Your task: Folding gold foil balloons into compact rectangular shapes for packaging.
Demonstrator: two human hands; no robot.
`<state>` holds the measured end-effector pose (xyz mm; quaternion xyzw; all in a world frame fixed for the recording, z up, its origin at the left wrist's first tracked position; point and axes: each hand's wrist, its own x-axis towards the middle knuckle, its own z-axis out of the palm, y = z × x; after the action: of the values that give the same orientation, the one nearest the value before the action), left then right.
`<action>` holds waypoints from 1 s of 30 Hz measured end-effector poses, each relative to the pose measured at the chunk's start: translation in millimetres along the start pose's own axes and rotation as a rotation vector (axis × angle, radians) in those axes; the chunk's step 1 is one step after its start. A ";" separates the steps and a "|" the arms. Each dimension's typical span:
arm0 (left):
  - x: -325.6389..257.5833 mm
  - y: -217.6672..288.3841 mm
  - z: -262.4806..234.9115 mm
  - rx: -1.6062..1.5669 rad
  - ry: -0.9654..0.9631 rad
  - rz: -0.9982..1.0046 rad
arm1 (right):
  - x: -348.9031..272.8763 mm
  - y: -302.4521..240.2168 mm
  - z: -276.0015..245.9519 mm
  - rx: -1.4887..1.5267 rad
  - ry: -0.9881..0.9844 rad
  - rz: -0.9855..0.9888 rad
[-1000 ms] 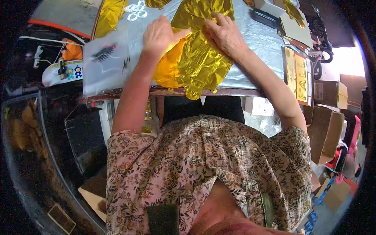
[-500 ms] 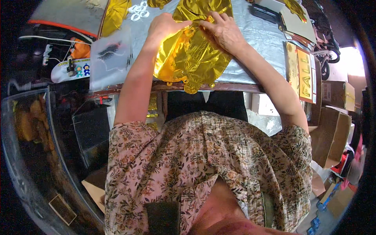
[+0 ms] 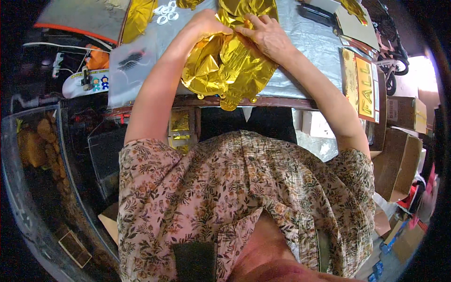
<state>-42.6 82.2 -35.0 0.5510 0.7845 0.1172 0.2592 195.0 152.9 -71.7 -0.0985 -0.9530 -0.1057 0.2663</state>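
At our far left we see a white board with cartoon figures (image 3: 87, 83) beneath an orange bundle (image 3: 96, 57), both off the bench (image 3: 314, 47). On the bench's left end lies a clear plastic sheet (image 3: 134, 80) with dark slivers showing at it. Beyond it a spare gold foil piece (image 3: 137, 19) lies along the edge, and just right of that sit several white rings (image 3: 167, 13), loose and apart from the work.

Next comes the left grip (image 3: 203, 24), bent down over the main gold foil (image 3: 249, 66), thumb pointing right; its fingertips are hidden, so we cannot tell whether it pinches. The main foil lies at the middle of the bench, between and under both hands, its rounded tip hanging over the near edge. Its left part is creased and puckered, its right part flatter. We judge the handling of this piece to be partway: it lies unfastened as far as we see, with wrinkles left in it.

The right grip (image 3: 270, 40) rests on the foil, fingers spread, thumb apart, clenched on nothing. Further right are a black tray (image 3: 318, 15), an orange-bordered card (image 3: 365, 91) and cardboard boxes (image 3: 397, 160).
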 end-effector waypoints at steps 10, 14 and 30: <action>-1.5 0.8 1.5 -0.504 0.016 0.002 | -5.7 2.6 -0.8 -0.044 -0.096 0.014; 10.5 -2.2 -7.3 -0.588 -0.117 -0.077 | -2.8 0.0 -1.4 -0.026 -0.127 0.029; -29.6 23.1 44.7 -1.193 0.157 0.171 | -8.5 4.3 -12.0 -0.017 -0.181 0.029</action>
<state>7.6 58.7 -53.4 0.3614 0.5533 0.5974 0.4543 209.1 152.8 -65.5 -0.1234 -0.9708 -0.1005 0.1795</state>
